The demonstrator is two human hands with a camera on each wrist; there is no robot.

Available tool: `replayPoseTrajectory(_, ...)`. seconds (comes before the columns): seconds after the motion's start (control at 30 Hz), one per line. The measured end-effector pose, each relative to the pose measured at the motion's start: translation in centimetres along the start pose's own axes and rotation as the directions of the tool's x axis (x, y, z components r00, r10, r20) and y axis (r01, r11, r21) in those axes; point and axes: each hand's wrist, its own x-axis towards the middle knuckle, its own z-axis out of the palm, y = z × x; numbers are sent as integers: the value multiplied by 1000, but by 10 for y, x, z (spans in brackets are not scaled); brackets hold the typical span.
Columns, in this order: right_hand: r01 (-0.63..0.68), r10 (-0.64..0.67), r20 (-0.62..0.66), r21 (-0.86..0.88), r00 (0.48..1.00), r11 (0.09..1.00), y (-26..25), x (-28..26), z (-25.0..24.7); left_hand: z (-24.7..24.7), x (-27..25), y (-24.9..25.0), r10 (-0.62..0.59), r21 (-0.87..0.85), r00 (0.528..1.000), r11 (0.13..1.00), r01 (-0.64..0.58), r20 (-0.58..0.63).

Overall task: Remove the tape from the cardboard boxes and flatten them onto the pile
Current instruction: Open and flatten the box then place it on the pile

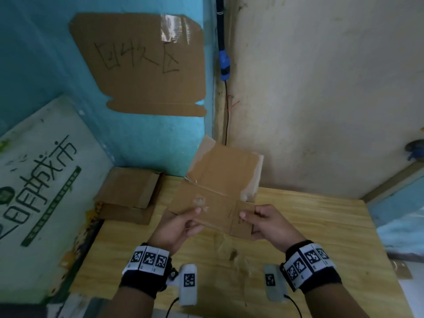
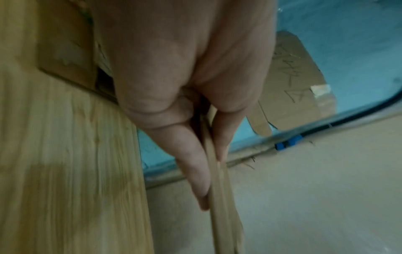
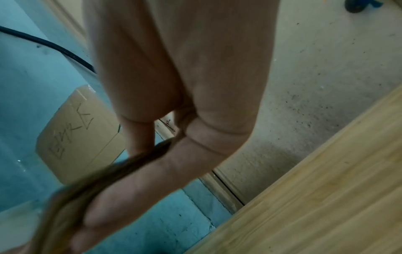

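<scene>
A flattened brown cardboard box (image 1: 218, 187) hangs in the air above the wooden table (image 1: 309, 226), tilted up toward the far corner. My left hand (image 1: 181, 222) pinches its near left edge, thumb on top. My right hand (image 1: 263, 222) pinches its near right flap the same way. In the left wrist view the cardboard (image 2: 219, 197) shows edge-on, pressed between my thumb and fingers (image 2: 193, 171). In the right wrist view the cardboard edge (image 3: 97, 173) is blurred between my thumb and fingers (image 3: 152, 171). A pile of flattened boxes (image 1: 130, 193) lies at the table's back left corner.
A cardboard sign (image 1: 142, 63) with handwriting is taped to the blue wall. A white poster board (image 1: 39, 187) leans at the left. A black cable with a blue connector (image 1: 223, 63) runs down the wall corner. Clear tape scraps (image 1: 236, 255) lie on the table near me.
</scene>
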Motion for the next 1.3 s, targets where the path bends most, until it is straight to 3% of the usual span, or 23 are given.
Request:
replayPoseTrajectory(0.13,-76,77,-3,53,997,996,-3,1,5,-52,-2,4,-55,48,993,997,60,-105)
replayPoseTrajectory(0.3,-126,132,-64,98,989,987,1,4,1,-136,-16,6,-50,-71,959,997,31,-279)
replayPoseTrajectory(0.43,-143,151,-109,73,983,987,2,7,4,-176,-9,19,-112,-186,914,982,42,-389)
replayPoseTrajectory(0.63,-144,143,-139,3,980,990,3,10,11,-211,36,18,-175,-119,786,984,130,-593)
replayPoseTrajectory(0.73,-143,136,-138,-42,981,989,5,11,13,-230,41,12,-198,5,747,965,260,-635)
replayPoseTrajectory(0.83,-147,134,-158,-72,978,987,10,12,12,-247,54,14,-84,265,643,865,427,-762)
replayPoseTrajectory(0.93,-178,163,-177,-75,971,981,15,15,9,-248,73,27,2,414,643,766,492,-766)
replayPoseTrajectory(1.0,-204,187,-193,-72,963,976,20,16,6,-248,83,37,79,472,661,763,441,-746)
replayPoseTrajectory(1.13,-246,220,-211,-102,952,964,27,16,0,-212,77,57,199,524,636,766,373,-745)
replayPoseTrajectory(1.27,-252,225,-213,-107,951,962,26,19,1,-185,82,52,255,642,637,580,501,-727)
replayPoseTrajectory(1.3,-250,223,-211,-110,952,962,25,21,3,-184,81,46,268,634,608,559,534,-748)
